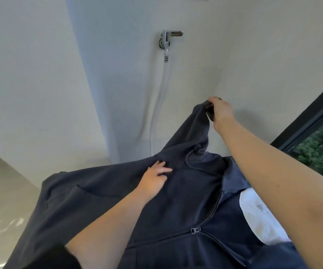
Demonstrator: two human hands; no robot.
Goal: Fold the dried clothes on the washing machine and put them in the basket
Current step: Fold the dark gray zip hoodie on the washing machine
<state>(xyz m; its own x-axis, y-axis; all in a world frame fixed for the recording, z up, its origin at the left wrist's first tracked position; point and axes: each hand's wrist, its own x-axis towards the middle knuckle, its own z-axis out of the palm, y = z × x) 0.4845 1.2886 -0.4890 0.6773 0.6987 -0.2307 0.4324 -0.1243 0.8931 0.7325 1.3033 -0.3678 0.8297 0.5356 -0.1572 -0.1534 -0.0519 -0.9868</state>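
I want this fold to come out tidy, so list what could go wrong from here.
1. The right hand pinches the hood only at its tip; it may slip and the hood flop down crooked.
2. The zip looks partly open, so the front panels could shift apart under the left hand while folding.
3. The white garment, partly covered by the hoodie, might get dragged along with it.
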